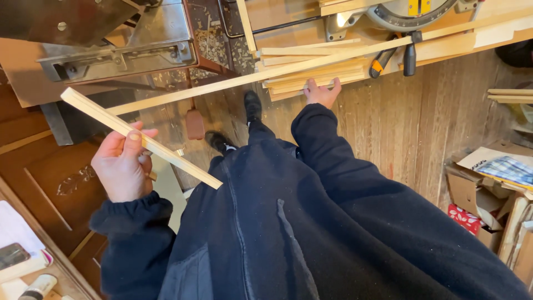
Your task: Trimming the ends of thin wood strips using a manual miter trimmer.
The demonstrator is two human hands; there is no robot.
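Observation:
My left hand (123, 164) grips a short pale wooden strip (139, 136) that slants from upper left down to the right, across my dark jacket. My right hand (322, 91) reaches forward and rests under the near edge of a stack of wooden strips (311, 75) lying on a workbench. One long thin strip (222, 86) runs diagonally from that stack out to the left, past my right hand. My two dark shoes (252, 105) stand on the plank floor below.
A mitre saw (400, 14) sits on the bench at the top right, with an orange-handled clamp (383, 61) beside it. A metal machine table (122, 53) fills the upper left. Cardboard boxes (483, 189) crowd the right. A wooden panel (50, 183) lies at the left.

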